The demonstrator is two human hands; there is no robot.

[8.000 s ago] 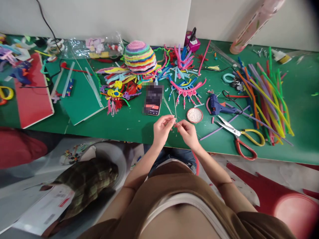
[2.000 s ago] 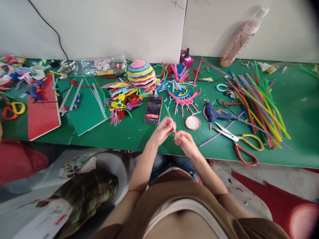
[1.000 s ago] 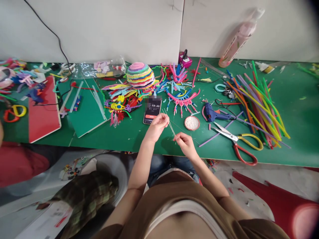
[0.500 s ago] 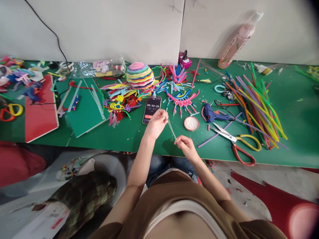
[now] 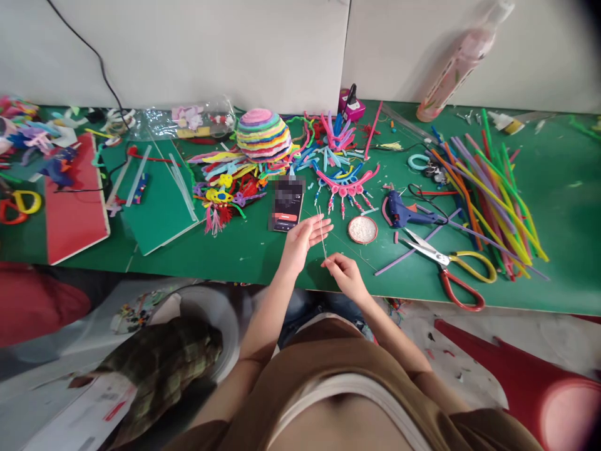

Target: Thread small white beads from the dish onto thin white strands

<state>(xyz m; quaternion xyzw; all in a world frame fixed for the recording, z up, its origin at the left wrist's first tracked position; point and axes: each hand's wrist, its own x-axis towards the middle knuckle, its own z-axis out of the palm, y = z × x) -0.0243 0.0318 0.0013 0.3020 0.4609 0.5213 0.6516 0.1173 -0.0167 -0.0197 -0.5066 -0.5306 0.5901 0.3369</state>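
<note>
My right hand (image 5: pixel 344 275) pinches the lower end of a thin pale wire (image 5: pixel 322 232) above the front edge of the green table (image 5: pixel 263 250). The wire rises up and slightly left. My left hand (image 5: pixel 303 241) is beside the wire with its fingers loosened and stretched toward it; whether they touch it I cannot tell. A phone (image 5: pixel 286 205) lies just beyond my left hand. A small round dish of white beads (image 5: pixel 362 229) sits to the right of the wire.
A striped woven dome (image 5: pixel 263 133) and a heap of bent pipe-cleaner shapes (image 5: pixel 338 169) fill the middle back. A blue glue gun (image 5: pixel 408 212), scissors (image 5: pixel 451 263) and long coloured pipe cleaners (image 5: pixel 493 188) lie right. Red and green boards (image 5: pixel 75 207) lie left. A pink bottle (image 5: pixel 462 59) leans on the wall.
My left hand has loosened from a pinch on the wire to open fingers beside it. My right hand has stayed pinched on the lower end, shifting slightly left.
</note>
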